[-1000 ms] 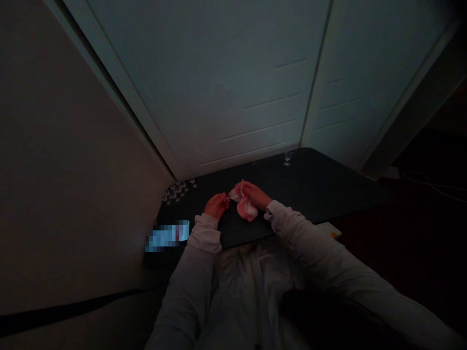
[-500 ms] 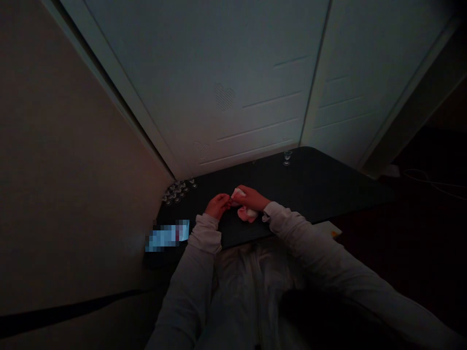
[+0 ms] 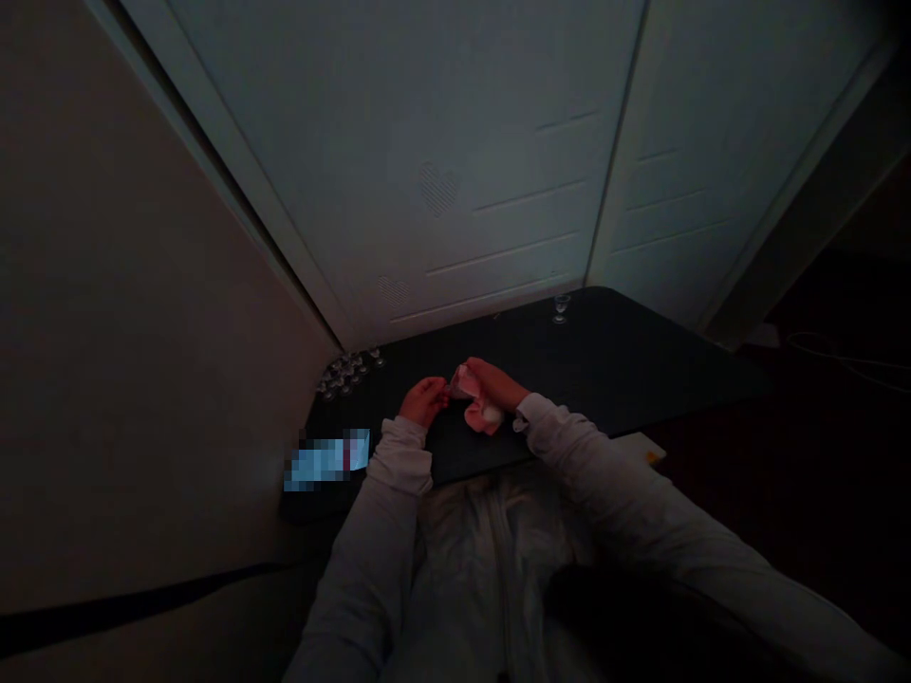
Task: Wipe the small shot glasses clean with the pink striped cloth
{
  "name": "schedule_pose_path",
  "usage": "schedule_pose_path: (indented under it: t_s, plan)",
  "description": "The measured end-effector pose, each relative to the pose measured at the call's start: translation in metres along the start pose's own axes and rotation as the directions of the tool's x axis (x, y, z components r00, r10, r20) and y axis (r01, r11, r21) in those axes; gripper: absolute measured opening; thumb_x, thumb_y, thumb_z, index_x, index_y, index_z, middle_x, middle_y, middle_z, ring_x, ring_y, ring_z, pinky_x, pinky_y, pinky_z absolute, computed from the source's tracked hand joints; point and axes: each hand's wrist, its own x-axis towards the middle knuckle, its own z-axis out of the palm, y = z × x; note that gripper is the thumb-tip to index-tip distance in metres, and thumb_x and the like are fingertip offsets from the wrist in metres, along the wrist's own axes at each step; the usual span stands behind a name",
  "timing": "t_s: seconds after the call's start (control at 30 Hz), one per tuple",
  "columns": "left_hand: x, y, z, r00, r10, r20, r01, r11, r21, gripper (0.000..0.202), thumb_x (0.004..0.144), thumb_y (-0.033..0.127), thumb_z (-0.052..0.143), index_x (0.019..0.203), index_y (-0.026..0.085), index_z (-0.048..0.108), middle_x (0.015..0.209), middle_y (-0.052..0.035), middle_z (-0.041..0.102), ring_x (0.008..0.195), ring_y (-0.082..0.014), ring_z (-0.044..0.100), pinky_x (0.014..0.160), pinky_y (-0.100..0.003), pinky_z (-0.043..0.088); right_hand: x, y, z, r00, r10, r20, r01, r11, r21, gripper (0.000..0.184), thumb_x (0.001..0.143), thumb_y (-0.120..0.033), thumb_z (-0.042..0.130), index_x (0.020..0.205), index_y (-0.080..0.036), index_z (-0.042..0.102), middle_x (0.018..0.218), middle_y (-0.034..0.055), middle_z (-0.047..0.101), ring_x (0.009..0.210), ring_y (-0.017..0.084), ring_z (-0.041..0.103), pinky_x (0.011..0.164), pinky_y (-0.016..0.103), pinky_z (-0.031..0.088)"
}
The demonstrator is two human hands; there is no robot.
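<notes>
The room is very dark. Over the near part of a black table (image 3: 612, 365), my right hand (image 3: 494, 382) is closed round a crumpled pink-white cloth (image 3: 478, 410), which bulges out below the fingers. My left hand (image 3: 422, 400) is curled shut just to the left, fingertips meeting the cloth's upper edge; something small may be pinched there, too dim to name. Both sleeves are pale grey.
A cluster of several small stemmed glasses (image 3: 346, 372) stands at the table's far-left corner. One lone small glass (image 3: 561, 308) stands at the far edge by the white panelled doors (image 3: 498, 161). A blurred bluish patch (image 3: 325, 461) lies at the near-left corner.
The cloth is more bunched under my right hand than a second ago, when it hung looser. Both hands stay almost in place.
</notes>
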Motion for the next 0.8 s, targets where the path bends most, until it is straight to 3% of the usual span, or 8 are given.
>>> schedule_pose_path:
  t_s: [0.1, 0.23, 0.43, 0.6, 0.8]
  plan:
    - [0.0001, 0.0001, 0.0001, 1.000, -0.004, 0.002, 0.004, 1.000, -0.003, 0.026, 0.055, 0.030, 0.064, 0.071, 0.014, 0.052, 0.057, 0.0008, 0.054, 0.052, -0.0076, 0.049, 0.049, -0.021, 0.036, 0.0009, 0.0014, 0.0006, 0.999, 0.033, -0.040, -0.035, 0.998, -0.044, 0.028, 0.077, -0.040, 0.032, 0.071, -0.017, 0.047, 0.069, -0.0014, 0.047, 0.064, 0.009, 0.043, 0.063, 0.023, 0.037]
    - [0.0006, -0.0004, -0.0003, 1.000, -0.005, -0.001, 0.005, 1.000, 0.001, 0.026, 0.055, 0.029, 0.065, 0.071, 0.013, 0.053, 0.056, 0.0015, 0.054, 0.052, -0.0073, 0.049, 0.049, -0.021, 0.036, 0.0000, 0.0020, 0.0018, 1.000, 0.029, 0.001, -0.029, 0.994, -0.102, 0.024, 0.073, -0.039, 0.040, 0.074, -0.016, 0.048, 0.067, -0.0034, 0.046, 0.062, 0.008, 0.042, 0.059, 0.021, 0.036]
    - [0.0015, -0.0020, -0.0007, 1.000, 0.012, -0.024, -0.013, 0.998, -0.059, 0.026, 0.053, 0.028, 0.066, 0.070, 0.013, 0.052, 0.057, 0.0020, 0.053, 0.053, -0.0069, 0.049, 0.052, -0.022, 0.037, -0.0043, -0.0020, -0.0007, 0.997, -0.053, 0.058, 0.066, 0.970, -0.235, 0.024, 0.070, -0.037, 0.045, 0.081, -0.017, 0.054, 0.078, -0.0016, 0.053, 0.073, 0.010, 0.047, 0.069, 0.024, 0.037]
    - [0.0037, -0.0017, -0.0025, 0.998, 0.026, -0.065, -0.032, 0.995, -0.093, 0.027, 0.053, 0.028, 0.066, 0.071, 0.015, 0.051, 0.058, 0.0024, 0.053, 0.053, -0.0064, 0.048, 0.052, -0.021, 0.037, -0.0043, -0.0010, 0.0000, 0.991, -0.129, -0.029, 0.115, 0.951, -0.286, 0.030, 0.067, -0.033, 0.050, 0.093, -0.018, 0.054, 0.093, 0.0029, 0.053, 0.087, 0.013, 0.048, 0.079, 0.028, 0.036]
    - [0.0070, -0.0021, -0.0058, 0.991, 0.057, -0.124, -0.075, 0.988, -0.138, 0.030, 0.053, 0.029, 0.066, 0.075, 0.016, 0.050, 0.060, 0.0021, 0.055, 0.055, -0.0069, 0.050, 0.053, -0.021, 0.037, -0.0029, 0.0027, 0.0008, 0.974, -0.172, -0.149, 0.126, 0.953, -0.274, 0.040, 0.067, -0.027, 0.050, 0.105, -0.016, 0.045, 0.097, 0.0048, 0.051, 0.085, 0.013, 0.048, 0.076, 0.027, 0.039]
